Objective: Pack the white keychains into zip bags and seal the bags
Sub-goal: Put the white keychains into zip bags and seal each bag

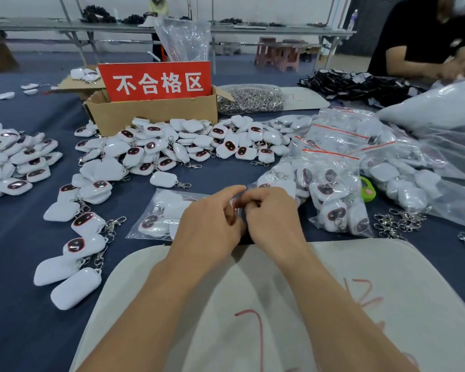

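Observation:
A clear zip bag [161, 213] holding several white keychains lies flat on the blue table in front of me. My left hand [208, 224] and my right hand [273, 213] meet at the bag's right end, both pinching its red-striped zip edge, which my fingers largely hide. Loose white keychains [172, 146] with dark oval faces and metal clasps are heaped behind the bag, and more loose keychains [75, 237] lie at the left. Filled zip bags [333, 189] with red strips are stacked to the right.
A cardboard box [151, 114] with a red sign stands behind the heap. A bag of metal clasps [250, 99] lies beside it. Loose clasps [397, 221] sit at right. A white cloth [253, 304] covers the near edge. Another person [424, 41] works at far right.

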Available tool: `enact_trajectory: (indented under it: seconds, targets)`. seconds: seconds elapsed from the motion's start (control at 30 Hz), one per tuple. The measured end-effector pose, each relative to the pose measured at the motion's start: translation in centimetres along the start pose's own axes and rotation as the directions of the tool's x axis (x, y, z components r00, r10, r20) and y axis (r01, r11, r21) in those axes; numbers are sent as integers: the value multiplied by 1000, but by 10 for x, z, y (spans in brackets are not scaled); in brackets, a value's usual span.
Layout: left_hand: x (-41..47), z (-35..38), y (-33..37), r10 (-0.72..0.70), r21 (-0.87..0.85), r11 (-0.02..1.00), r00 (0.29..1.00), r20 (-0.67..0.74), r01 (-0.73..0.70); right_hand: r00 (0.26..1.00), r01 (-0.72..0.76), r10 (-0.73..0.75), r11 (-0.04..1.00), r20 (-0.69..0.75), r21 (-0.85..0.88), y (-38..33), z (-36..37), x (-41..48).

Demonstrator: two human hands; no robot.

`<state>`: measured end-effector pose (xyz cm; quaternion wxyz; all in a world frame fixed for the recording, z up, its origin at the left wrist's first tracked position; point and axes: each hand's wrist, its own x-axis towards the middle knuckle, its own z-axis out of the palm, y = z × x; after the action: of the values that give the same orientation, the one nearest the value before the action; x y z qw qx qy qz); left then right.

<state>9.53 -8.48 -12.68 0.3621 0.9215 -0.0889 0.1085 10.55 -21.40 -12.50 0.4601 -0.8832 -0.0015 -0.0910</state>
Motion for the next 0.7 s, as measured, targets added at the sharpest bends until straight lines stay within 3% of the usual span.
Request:
enact_trajectory:
  seconds: [0.07,0.13,0.27,0.4,0.53,0.7]
  targets:
    - [-2,1,2,-7,26,1000,1000,16,7,992,21,-16,999,-122,40,-6,2,1]
    - [-2,1,1,10,76,997,1000,-27,-8,989,81,-80,997,-122,1,-16,6,8]
    - [2,-4,-8,-36,160,986,997,-66,46,989,149,-141,962,52,-229,-32,17,53]
    - [-2,-4,-9,-95,92,991,993,-66,101,969,197,-82,827,233,-526,-40,35,102]
    - [-3,-4,-7,-129,76,988,990,-61,133,943,129,71,823,325,-554,-30,46,124]
    - [1,-7,-6,-132,65,989,990,-41,135,934,276,-51,732,354,-623,-29,45,120]
